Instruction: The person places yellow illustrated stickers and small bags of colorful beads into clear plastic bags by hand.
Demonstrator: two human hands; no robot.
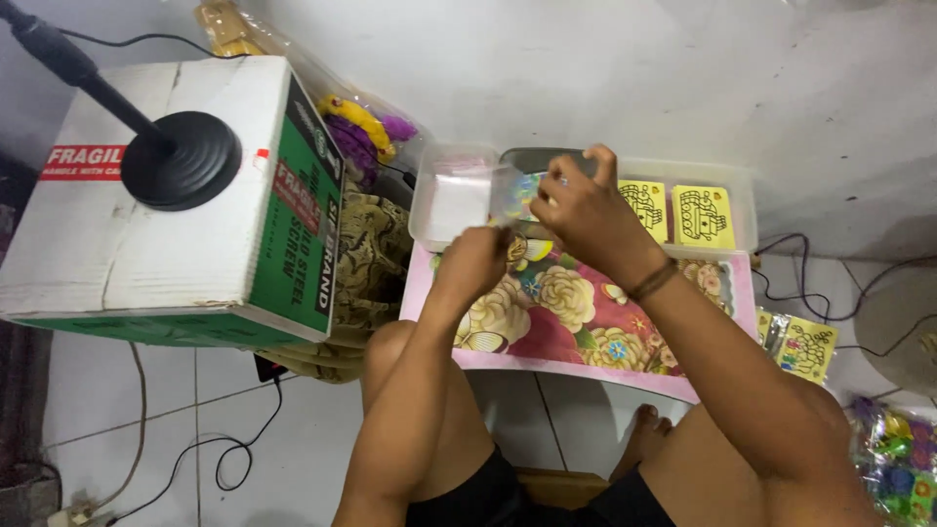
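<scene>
My right hand (pixel 586 210) is up over the near edge of the clear plastic tray (pixel 444 229), fingers curled and pinched around a small clear packet (pixel 517 193) with colourful bits showing through it. My left hand (pixel 475 256) sits just near and to the left of it, closed into a loose fist at the packet's lower corner, touching it; exactly how the fingertips grip I can't tell from here. The packet hangs above the tray, which rests at the far side of the flowered pink board (pixel 576 322) across my knees. Further right in the tray lie two yellow picture cards (pixel 701 215), side by side. Off to the left stands a big cardboard box (pixel 176 224) with a black round stand base (pixel 181 159) on top.
</scene>
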